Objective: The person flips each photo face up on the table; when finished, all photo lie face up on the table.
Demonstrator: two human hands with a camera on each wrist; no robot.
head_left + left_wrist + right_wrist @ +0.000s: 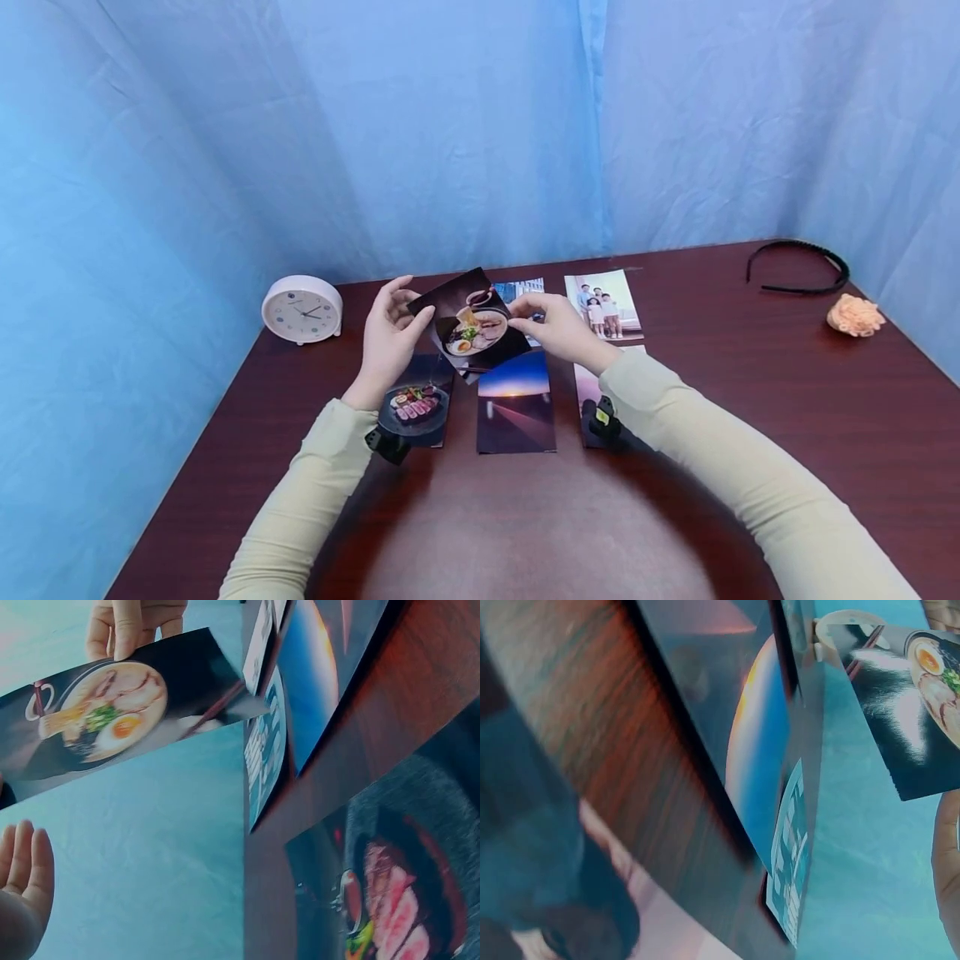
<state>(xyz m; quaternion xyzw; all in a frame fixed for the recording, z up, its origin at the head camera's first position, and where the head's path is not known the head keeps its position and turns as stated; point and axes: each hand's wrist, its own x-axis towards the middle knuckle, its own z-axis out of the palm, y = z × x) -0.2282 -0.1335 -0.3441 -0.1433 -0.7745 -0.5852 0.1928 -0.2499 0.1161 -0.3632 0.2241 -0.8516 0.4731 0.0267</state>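
Both hands hold up a photo print of a ramen bowl [480, 332], tilted above the table. My left hand [390, 337] grips its left corner, thumb in front. The right hand [558, 332] pinches the right edge; in the left wrist view, its thumb lies over the print's edge. Below lie a steak photo [416, 408], a sunset road photo [516, 408] and a pinkish photo [587, 385], partly covered by the right wrist. Behind, a city building photo [528, 289] is mostly hidden by the right hand, and a family photo [607, 308] lies to its right.
A white round clock [302, 310] stands at the back left of the dark red table [750, 400]. Towards the back right lie a black headband [840, 265] and a peach fluffy ball [855, 316]. Blue curtains [465, 133] hang behind the table and at the sides.
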